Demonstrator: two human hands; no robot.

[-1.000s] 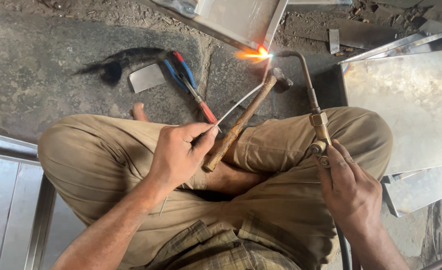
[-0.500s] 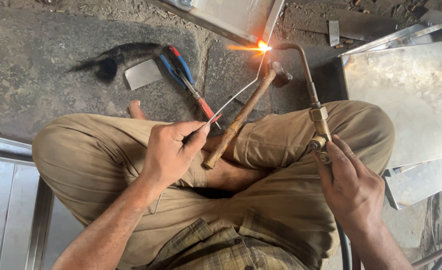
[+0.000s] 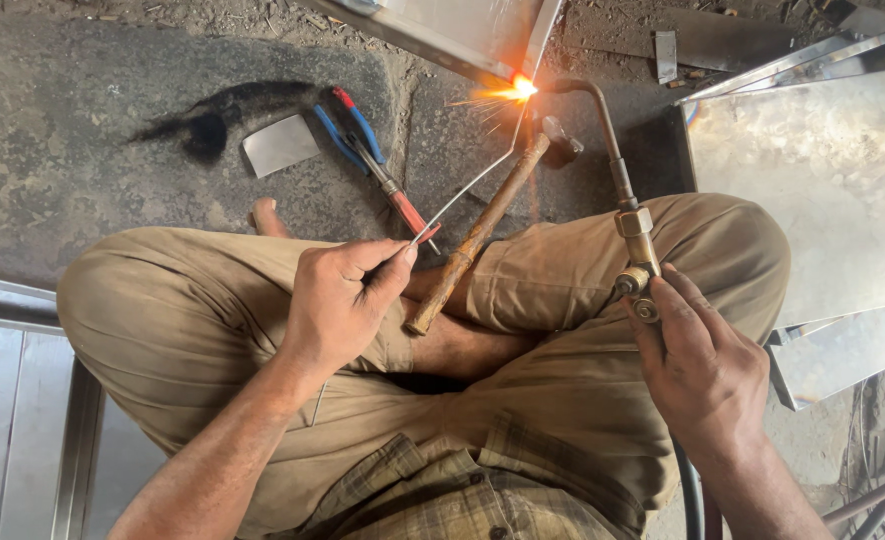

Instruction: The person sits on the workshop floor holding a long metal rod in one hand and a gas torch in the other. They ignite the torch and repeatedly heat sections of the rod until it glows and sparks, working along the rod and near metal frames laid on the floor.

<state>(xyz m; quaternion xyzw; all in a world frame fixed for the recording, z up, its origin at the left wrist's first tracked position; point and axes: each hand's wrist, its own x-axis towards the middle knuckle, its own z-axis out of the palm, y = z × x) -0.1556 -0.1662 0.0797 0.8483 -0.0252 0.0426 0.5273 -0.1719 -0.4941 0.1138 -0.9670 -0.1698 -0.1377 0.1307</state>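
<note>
The left hand [image 3: 338, 305] is pinching a thin filler rod [image 3: 473, 185] between thumb and fingertips, feeding its far tip up into the flame [image 3: 523, 90]. The right hand [image 3: 703, 365] is wrapping closed around the brass valve end of the torch [image 3: 628, 215], whose bent neck is reaching up and over to the same glowing spot, where sparks are scattering off the lower corner of a steel frame [image 3: 463, 30] standing on the floor [image 3: 73, 150]. The person is sitting cross-legged, and a hammer [image 3: 483, 225] with a rusty handle is leaning across the lap, its head lying on the floor just below the flame. Pliers [image 3: 368, 150] with red and blue grips are lying left of the rod, beside a small metal plate [image 3: 281, 145]. Steel sheets [image 3: 813, 190] are resting at the right. Judging from this, the brazing of the joint is under way; it seems to be calling for steady rod feed while the flame is keeping on the seam.
</note>
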